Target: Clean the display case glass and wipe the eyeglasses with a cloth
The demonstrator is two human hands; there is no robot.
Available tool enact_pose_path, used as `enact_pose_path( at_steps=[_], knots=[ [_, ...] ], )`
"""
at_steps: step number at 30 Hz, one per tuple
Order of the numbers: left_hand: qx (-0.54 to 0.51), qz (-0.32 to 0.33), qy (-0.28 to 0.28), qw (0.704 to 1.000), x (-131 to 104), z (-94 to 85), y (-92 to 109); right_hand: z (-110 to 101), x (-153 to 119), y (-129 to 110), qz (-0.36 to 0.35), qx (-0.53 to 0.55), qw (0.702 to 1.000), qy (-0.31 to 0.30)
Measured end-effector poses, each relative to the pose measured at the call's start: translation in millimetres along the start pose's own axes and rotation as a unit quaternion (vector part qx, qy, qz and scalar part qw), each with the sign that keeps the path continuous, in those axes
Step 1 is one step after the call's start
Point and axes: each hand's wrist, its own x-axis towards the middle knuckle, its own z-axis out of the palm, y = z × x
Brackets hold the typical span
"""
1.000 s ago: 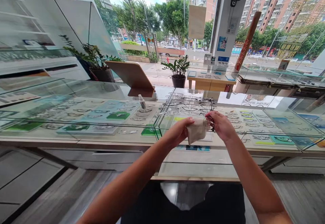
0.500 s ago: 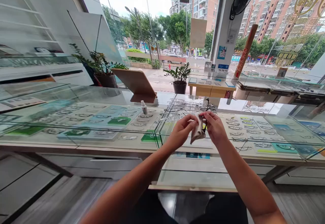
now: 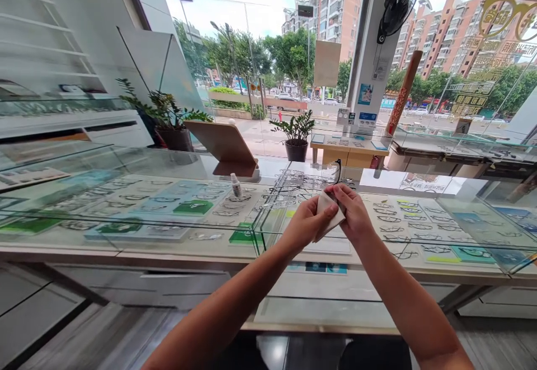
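One cloth (image 3: 326, 213) sits pinched between the left hand (image 3: 304, 224) and right hand (image 3: 354, 216). One pair of glasses (image 3: 338, 172) projects above the right hand, gripped through the cloth.

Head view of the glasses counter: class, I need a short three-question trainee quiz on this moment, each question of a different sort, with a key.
1. True or false: both hands grip the cloth.
2. What stands beside the tan stand: A spray bottle, B mug, C stapler?
3. Fill in: the black temple arm rises above the ___ hand.

Key: 1 true; 2 A; 3 right. The left hand pinches the cloth's near edge.
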Motion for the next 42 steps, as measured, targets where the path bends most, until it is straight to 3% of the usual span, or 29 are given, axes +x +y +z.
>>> enact_pose_path(
  at_steps=[4, 9, 14, 16, 20, 27, 33, 39, 42],
  knots=[
    [0.027, 0.074, -0.034, 0.996, 13.1, 5.0, 23.7, 7.4, 15.7, -19.9, -0.051, -0.001, 0.998, -0.028],
    [0.022, 0.199, 0.028, 0.979, 32.7, 21.7, 43.1, 25.1, 25.1, -37.7, -0.128, 0.016, 0.991, -0.025],
    [-0.003, 0.237, 0.049, 0.97, 47.9, 31.2, 48.9, 29.2, 26.7, -42.8, -0.16, -0.01, 0.987, -0.004],
    [0.005, 0.223, 0.028, 0.974, 52.2, 29.7, 53.0, 24.9, 28.2, -44.6, -0.179, -0.01, 0.984, 0.006],
    [0.0, 0.146, -0.073, 0.987, 56.0, 24.6, 60.6, 16.0, 31.6, -48.9, -0.201, -0.002, 0.979, 0.02],
    [-0.014, 0.152, 0.018, 0.988, 54.3, 25.7, 58.4, 16.1, 32.8, -49.8, -0.215, 0.007, 0.976, 0.024],
    [0.026, 0.121, -0.043, 0.991, 57.9, 21.1, 55.3, 8.3, 36.8, -44.3, -0.199, 0.008, 0.979, 0.035],
    [-0.071, -0.016, -0.057, 0.996, 69.9, 13.8, 47.3, -1.1, 43.7, -44.7, -0.184, 0.017, 0.982, 0.032],
    [-0.091, -0.022, -0.086, 0.992, 71.0, 12.3, 43.6, -4.6, 46.3, -44.6, -0.173, 0.03, 0.984, 0.028]
  ],
)
